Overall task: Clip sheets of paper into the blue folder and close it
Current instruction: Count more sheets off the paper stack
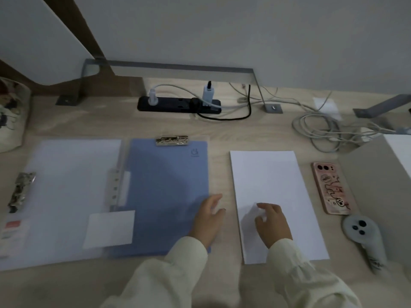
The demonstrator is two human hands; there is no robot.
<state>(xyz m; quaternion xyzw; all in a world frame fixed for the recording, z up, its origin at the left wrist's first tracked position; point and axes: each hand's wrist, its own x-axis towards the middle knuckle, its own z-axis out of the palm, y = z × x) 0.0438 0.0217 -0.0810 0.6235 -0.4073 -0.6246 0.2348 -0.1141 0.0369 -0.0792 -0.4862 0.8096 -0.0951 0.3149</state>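
The blue folder (164,192) lies open on the desk, its blue panel in the middle with a metal clip (172,140) at its top edge and a pale inner panel (64,196) spread to the left. A stack of white paper sheets (273,181) lies to the right of the folder. My left hand (209,218) rests with relaxed fingers on the blue panel's right edge. My right hand (271,223) is on the lower part of the paper, its fingers pinching up a fold of the top sheet.
A pink phone (331,187) and a grey controller (362,236) lie right of the paper. A black power strip (178,104) and tangled cables (322,130) sit at the back. A second metal clip (21,190) is at the far left, a white card (109,228) on the folder.
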